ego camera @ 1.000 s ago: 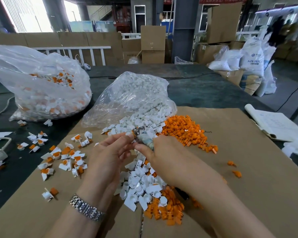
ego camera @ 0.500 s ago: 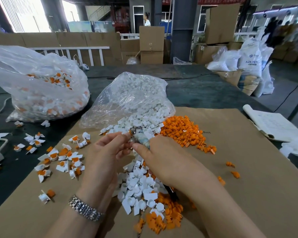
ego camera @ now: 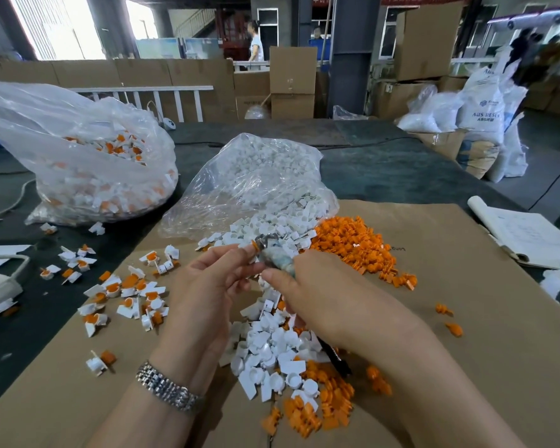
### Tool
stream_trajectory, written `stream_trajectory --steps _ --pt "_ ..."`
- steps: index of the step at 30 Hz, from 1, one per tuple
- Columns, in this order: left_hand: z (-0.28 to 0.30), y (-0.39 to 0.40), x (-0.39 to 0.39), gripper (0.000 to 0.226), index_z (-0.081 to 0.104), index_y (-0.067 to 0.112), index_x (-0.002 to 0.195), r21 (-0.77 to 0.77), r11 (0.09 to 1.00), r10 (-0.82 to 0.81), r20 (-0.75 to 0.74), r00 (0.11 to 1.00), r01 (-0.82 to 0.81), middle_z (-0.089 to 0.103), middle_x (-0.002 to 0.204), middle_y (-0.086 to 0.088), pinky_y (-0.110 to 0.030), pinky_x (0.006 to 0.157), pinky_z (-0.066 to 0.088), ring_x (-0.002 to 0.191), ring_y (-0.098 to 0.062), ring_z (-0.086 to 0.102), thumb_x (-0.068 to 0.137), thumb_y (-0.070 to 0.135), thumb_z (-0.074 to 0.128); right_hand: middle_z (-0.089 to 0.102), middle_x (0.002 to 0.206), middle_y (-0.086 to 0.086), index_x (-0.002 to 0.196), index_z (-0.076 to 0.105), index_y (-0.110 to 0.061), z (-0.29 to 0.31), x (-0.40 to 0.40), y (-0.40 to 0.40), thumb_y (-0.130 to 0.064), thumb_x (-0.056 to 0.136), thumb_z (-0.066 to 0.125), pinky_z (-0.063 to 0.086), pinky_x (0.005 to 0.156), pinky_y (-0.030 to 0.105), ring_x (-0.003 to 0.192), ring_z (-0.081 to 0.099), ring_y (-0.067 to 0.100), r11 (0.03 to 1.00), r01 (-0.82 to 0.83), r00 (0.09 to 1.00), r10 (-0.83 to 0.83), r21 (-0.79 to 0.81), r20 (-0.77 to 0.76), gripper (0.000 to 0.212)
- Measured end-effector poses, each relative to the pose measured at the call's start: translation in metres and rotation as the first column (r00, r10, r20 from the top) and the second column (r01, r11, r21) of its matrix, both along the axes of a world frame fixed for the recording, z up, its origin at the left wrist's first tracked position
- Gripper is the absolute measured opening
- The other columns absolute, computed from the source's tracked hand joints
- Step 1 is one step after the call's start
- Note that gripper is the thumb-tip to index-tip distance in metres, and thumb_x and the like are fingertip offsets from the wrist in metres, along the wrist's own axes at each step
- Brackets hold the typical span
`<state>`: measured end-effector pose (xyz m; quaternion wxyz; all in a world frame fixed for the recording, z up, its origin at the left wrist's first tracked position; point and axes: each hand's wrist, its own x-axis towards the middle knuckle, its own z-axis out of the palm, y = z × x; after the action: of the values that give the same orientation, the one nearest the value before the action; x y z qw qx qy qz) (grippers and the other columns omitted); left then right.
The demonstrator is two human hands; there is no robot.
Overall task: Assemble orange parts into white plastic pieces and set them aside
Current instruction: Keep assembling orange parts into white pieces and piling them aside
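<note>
Two hands meet at centre: left hand (ego camera: 214, 282) pinches an orange part (ego camera: 253, 246); right hand (ego camera: 324, 295) grips a tool (ego camera: 274, 257). Finished pieces (ego camera: 126, 295) lie at nine o'clock; unassembled white pieces (ego camera: 272, 227) and orange pile (ego camera: 353, 244) remain at twelve.

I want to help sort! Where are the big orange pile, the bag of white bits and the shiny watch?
Orange pile (ego camera: 353, 244): head view, middle of the heap.
Bag of white pieces (ego camera: 259, 176): head view, clear plastic front.
Watch (ego camera: 167, 388): head view, metal band on left wrist.
</note>
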<state>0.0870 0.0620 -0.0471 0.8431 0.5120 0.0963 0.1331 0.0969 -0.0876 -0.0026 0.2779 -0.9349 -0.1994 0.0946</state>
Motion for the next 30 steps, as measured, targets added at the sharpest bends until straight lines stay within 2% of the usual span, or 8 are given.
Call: stream_trajectory --steps 2,7,13,16,21,24,27,30 --pt "-0.001 0.001 0.000 0.023 0.072 0.002 0.090 0.019 1.000 -0.008 -0.007 1.000 0.008 0.074 0.075 -0.006 -0.017 0.052 0.051 0.064 -0.011 0.069 0.072 0.014 0.079 0.054 0.064 0.001 0.072 0.046 -0.020 -0.003 -0.002 0.002 -0.059 0.101 0.039 0.038 0.046 0.033 0.053 0.050 0.018 0.999 0.027 0.998 -0.025 -0.023 0.057 0.049" --pt "-0.002 0.002 -0.001 0.021 0.072 0.004 0.084 0.034 0.999 -0.018 -0.005 1.000 0.018 0.073 0.073 -0.006 -0.017 0.054 0.053 0.062 -0.011 0.066 0.067 0.015 0.078 0.042 0.064 -0.005 0.067 0.036 -0.024 -0.014 -0.005 0.007 -0.062 0.099 0.038 0.022 0.045 0.025 0.052 0.037 0.009 0.997 0.069 0.982 -0.063 -0.028 0.178 0.051" --pt "-0.001 0.004 -0.002 0.009 0.079 0.010 0.080 0.023 0.998 -0.067 0.007 0.998 0.067 0.076 0.081 -0.009 -0.018 0.060 0.057 0.069 -0.013 0.072 0.073 0.016 0.080 0.051 0.063 0.000 0.068 0.046 -0.020 -0.015 0.000 0.001 -0.066 0.096 0.040 0.033 0.046 0.029 0.053 0.046 0.015 0.998 0.058 0.981 -0.063 0.034 0.183 0.054" --pt "-0.001 0.006 -0.003 0.010 0.081 0.012 0.084 0.039 0.998 -0.060 0.026 0.998 0.058 0.076 0.087 -0.013 -0.020 0.062 0.057 0.076 -0.017 0.075 0.080 0.020 0.080 0.070 0.069 0.011 0.080 0.064 -0.007 -0.007 0.002 -0.008 -0.068 0.095 0.038 0.057 0.062 0.043 0.061 0.067 0.027 0.986 0.039 0.999 -0.035 0.161 -0.028 0.068" --pt "0.000 0.009 -0.005 0.010 0.081 0.016 0.085 0.095 0.995 -0.010 0.079 0.997 0.003 0.074 0.084 -0.009 -0.020 0.063 0.056 0.081 -0.024 0.075 0.081 0.024 0.082 0.076 0.078 0.009 0.094 0.069 -0.006 0.009 0.012 -0.032 -0.062 0.098 0.040 0.062 0.081 0.043 0.075 0.075 0.026 0.956 0.088 0.960 -0.007 0.281 -0.280 0.063" --pt "-0.001 0.009 -0.005 0.012 0.081 0.014 0.088 0.180 0.983 0.009 0.099 0.995 -0.026 0.075 0.085 -0.010 -0.020 0.065 0.056 0.083 -0.025 0.076 0.083 0.024 0.081 0.074 0.074 0.008 0.093 0.066 -0.005 0.011 0.023 -0.044 -0.065 0.097 0.038 0.059 0.072 0.038 0.067 0.072 0.022 0.956 0.183 0.973 -0.143 0.231 -0.180 0.067" --pt "-0.002 0.007 -0.007 0.010 0.081 0.015 0.089 0.244 0.969 0.018 0.078 0.997 -0.036 0.077 0.086 -0.008 -0.020 0.065 0.057 0.082 -0.023 0.076 0.087 0.025 0.079 0.061 0.073 0.003 0.085 0.057 -0.014 -0.001 0.034 -0.046 -0.066 0.097 0.037 0.042 0.057 0.033 0.061 0.055 0.015 0.965 0.253 0.967 -0.255 0.065 0.025 0.057" --pt "-0.003 0.009 -0.006 0.007 0.080 0.018 0.085 0.406 0.909 0.101 0.005 0.995 -0.094 0.078 0.081 -0.004 -0.016 0.057 0.055 0.071 -0.014 0.075 0.090 0.022 0.077 0.055 0.104 0.006 0.100 0.055 -0.018 -0.020 0.042 -0.042 -0.064 0.096 0.040 0.048 0.076 0.039 0.091 0.057 0.024 0.939 0.315 0.944 -0.295 -0.135 0.145 0.049"
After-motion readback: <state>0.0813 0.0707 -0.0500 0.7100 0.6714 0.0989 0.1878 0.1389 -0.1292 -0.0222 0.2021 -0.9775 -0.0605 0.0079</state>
